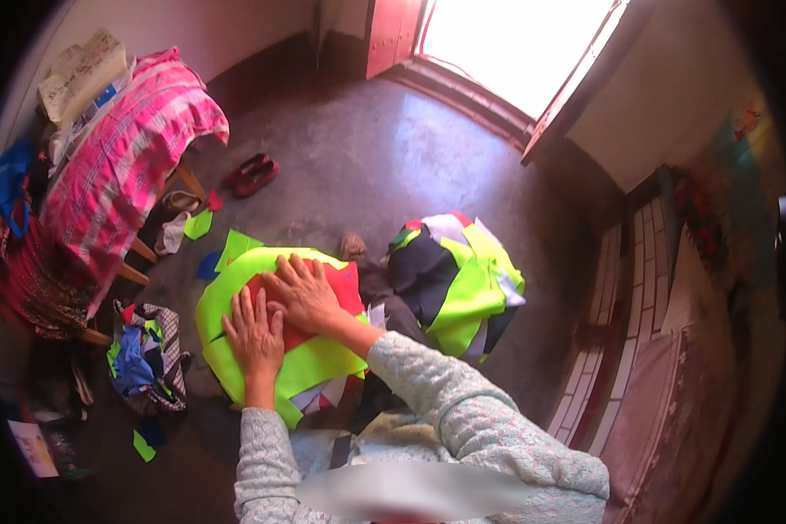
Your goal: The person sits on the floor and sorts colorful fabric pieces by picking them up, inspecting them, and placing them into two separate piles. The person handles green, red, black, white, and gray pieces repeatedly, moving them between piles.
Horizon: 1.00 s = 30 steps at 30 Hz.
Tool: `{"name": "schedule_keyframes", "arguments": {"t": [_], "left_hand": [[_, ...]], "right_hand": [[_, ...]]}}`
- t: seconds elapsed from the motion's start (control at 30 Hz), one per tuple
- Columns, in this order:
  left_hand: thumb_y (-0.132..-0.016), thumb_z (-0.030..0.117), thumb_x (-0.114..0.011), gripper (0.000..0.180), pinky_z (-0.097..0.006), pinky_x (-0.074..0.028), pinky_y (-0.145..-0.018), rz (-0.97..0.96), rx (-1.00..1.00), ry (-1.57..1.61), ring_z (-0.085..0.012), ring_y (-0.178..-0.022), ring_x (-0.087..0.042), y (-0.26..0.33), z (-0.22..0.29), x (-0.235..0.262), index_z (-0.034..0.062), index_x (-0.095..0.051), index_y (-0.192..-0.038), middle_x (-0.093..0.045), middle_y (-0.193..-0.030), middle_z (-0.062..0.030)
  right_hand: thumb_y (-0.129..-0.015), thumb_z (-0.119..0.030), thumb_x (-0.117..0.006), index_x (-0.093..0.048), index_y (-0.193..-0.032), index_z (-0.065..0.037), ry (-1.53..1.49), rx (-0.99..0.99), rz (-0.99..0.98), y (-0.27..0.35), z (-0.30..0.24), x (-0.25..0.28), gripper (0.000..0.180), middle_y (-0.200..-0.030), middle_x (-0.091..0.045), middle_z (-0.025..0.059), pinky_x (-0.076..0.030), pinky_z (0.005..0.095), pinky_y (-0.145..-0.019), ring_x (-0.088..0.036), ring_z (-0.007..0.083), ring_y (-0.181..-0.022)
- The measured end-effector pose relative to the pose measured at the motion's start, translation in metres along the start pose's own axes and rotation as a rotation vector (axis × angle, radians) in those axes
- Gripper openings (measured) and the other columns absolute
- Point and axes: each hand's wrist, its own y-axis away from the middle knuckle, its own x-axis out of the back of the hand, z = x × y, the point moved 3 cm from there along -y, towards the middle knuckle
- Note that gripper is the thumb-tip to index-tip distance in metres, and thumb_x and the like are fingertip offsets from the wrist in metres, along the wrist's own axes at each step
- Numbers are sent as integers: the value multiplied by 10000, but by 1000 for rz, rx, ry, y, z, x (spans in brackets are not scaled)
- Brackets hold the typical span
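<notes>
In front of me sits a rounded heap topped by neon yellow-green fabric, with a red-orange piece of cloth on it. My left hand lies flat across the yellow-green and red cloth, fingers stretched out. Just above and to its right, my right hand presses flat on the red cloth with fingers extended. Neither hand grips anything. White and red cloth edges poke out below the heap's near side. What lies under the top layers is hidden.
Right of my leg rests a second pile of neon, black and white cloth pieces. A patterned bag of scraps is at left, below a table with a pink checked cloth. Dark red shoes lie near an open doorway.
</notes>
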Motion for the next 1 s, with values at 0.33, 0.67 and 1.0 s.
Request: {"name": "schedule_keyframes", "arguments": {"t": [0.33, 0.67, 1.0], "left_hand": [[-994, 507, -335, 572, -551, -162, -1145, 19, 2, 42, -301, -1430, -261, -3, 2, 6, 154, -429, -1434, -311, -1540, -100], [-951, 447, -469, 565, -554, -177, -1141, 47, -3, 59, -297, -1427, -271, 2, 2, 7, 160, -424, -1437, -322, -1534, -97], [-860, 466, -615, 687, -617, -159, -1121, -116, 75, 162, -339, -1447, -201, 8, 2, 19, 130, -425, -1428, -247, -1559, -139]], "right_hand": [[-929, -459, -497, -383, -1468, -196, -79, -118, -292, -15, 4, 9, 610, -1573, -193, 169, -152, 623, -1122, -174, 361, -1457], [-953, -463, -438, -429, -1442, -192, -31, -75, -145, -5, 5, 2, 559, -1532, -307, 153, -193, 576, -1115, -258, 327, -1427], [-944, -443, -463, -455, -1406, -182, 4, -36, -75, -6, 4, 4, 530, -1488, -357, 166, -239, 534, -1101, -309, 345, -1388]]}}
